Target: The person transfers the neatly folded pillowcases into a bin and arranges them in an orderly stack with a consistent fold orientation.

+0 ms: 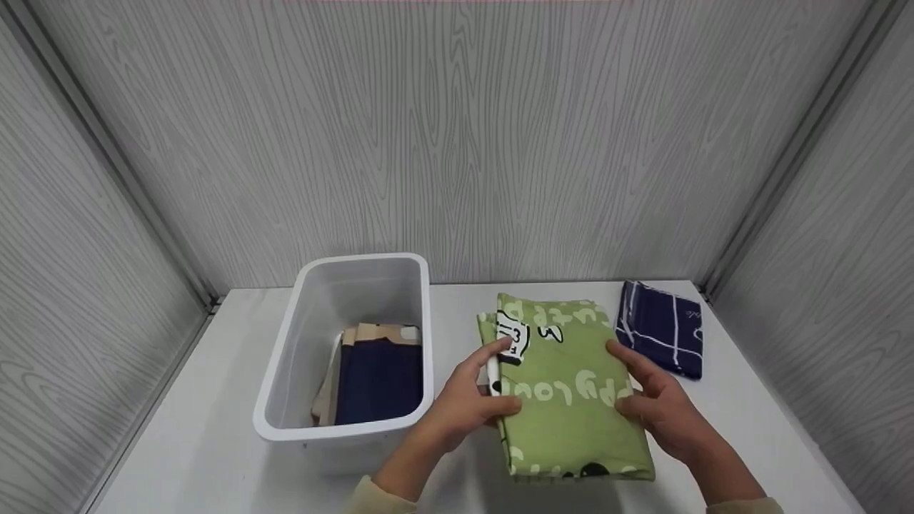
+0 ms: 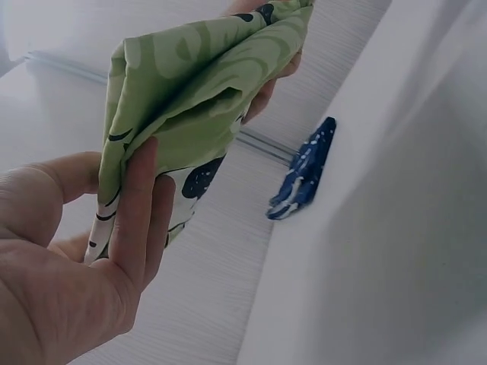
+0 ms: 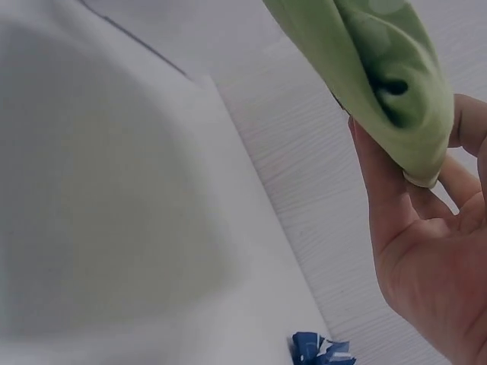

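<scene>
A folded green cloth (image 1: 564, 400) with pale lettering and black-and-white print is held up over the table between both hands. My left hand (image 1: 464, 400) pinches its left edge, thumb and a finger on the front face. At the opposite edge, my right hand (image 1: 664, 407) grips the cloth the same way. The left wrist view shows the folded layers of the green cloth (image 2: 198, 91) with fingers of the left hand (image 2: 91, 251) around one edge. In the right wrist view, the right hand (image 3: 434, 243) holds a rounded fold.
Left of the cloth stands a white plastic bin (image 1: 268, 400) with folded navy cloth (image 1: 382, 382) and tan cloth (image 1: 378, 331) inside. A navy cloth with white lines (image 1: 660, 328) lies at the table's back right. Grey wood-grain panels (image 1: 428, 143) enclose the white table (image 1: 193, 428).
</scene>
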{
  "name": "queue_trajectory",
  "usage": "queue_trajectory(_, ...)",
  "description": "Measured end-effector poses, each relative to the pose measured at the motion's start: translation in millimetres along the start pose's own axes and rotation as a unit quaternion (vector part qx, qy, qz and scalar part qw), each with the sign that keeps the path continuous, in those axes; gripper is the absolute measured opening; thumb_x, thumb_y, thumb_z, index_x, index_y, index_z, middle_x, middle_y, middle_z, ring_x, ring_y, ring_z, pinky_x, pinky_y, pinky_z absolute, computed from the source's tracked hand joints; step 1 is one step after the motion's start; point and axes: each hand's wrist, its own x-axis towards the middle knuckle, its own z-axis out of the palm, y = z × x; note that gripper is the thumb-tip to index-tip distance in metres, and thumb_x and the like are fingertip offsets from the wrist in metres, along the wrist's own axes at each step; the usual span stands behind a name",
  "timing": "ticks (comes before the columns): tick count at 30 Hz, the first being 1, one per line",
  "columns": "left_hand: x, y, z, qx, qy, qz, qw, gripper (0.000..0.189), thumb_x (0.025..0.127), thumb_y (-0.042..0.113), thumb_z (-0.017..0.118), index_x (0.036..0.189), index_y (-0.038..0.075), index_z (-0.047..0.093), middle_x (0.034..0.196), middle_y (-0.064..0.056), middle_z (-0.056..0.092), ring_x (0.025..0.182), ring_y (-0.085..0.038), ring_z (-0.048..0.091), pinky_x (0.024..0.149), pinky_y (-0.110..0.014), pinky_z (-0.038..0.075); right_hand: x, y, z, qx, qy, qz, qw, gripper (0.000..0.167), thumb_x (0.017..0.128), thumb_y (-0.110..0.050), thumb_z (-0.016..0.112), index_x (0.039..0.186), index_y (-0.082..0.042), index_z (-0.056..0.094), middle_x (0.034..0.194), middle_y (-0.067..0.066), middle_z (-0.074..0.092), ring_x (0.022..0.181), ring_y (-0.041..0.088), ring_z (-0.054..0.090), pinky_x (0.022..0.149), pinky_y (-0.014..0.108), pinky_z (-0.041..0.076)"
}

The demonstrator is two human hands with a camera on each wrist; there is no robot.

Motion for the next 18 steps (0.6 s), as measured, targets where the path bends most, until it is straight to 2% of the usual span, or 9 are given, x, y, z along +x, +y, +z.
queue_trajectory(6, -5.8, 16.5, -6.9, -0.017, -0.003, 0.015, 0.9997, 0.090, 0.079, -0.006, 0.074, 0.155, 0.021, 0.035, 0.110, -0.021, 0.066, 0.081, -0.026, 0.071, 0.061, -0.038, 0.060, 6.6, -13.6, 9.2, 0.006, -0.010, -0.026, 0.9996, 0.085, 0.087, 0.015, 0.053, 0.160, -0.016, 0.022, 0.159, 0.003, 0.023, 0.113, 0.024, 0.062, 0.082, 0.036, 0.058)
queue_trajectory(11, -8.4, 24.2, -16.5, -0.021, -0.006, 0.014, 0.9997, 0.091, 0.080, -0.005, 0.074, 0.157, 0.020, 0.032, 0.110, -0.022, 0.067, 0.085, -0.027, 0.072, 0.065, -0.040, 0.061, 13.9, -21.0, 18.4, -0.008, -0.010, -0.044, 0.9989, 0.087, 0.085, 0.016, 0.056, 0.160, -0.015, 0.023, 0.161, 0.008, 0.020, 0.112, 0.025, 0.063, 0.081, 0.037, 0.059)
queue_trajectory(18, -14.6, 34.7, -33.7, -0.005, -0.011, 0.028, 0.9995, 0.092, 0.082, -0.002, 0.075, 0.158, 0.021, 0.029, 0.109, -0.023, 0.067, 0.079, -0.025, 0.072, 0.064, -0.040, 0.060, 26.9, -28.7, 30.7, -0.025, -0.022, -0.051, 0.9981, 0.089, 0.084, 0.015, 0.058, 0.159, -0.017, 0.025, 0.163, 0.006, 0.018, 0.116, 0.025, 0.061, 0.081, 0.039, 0.059)
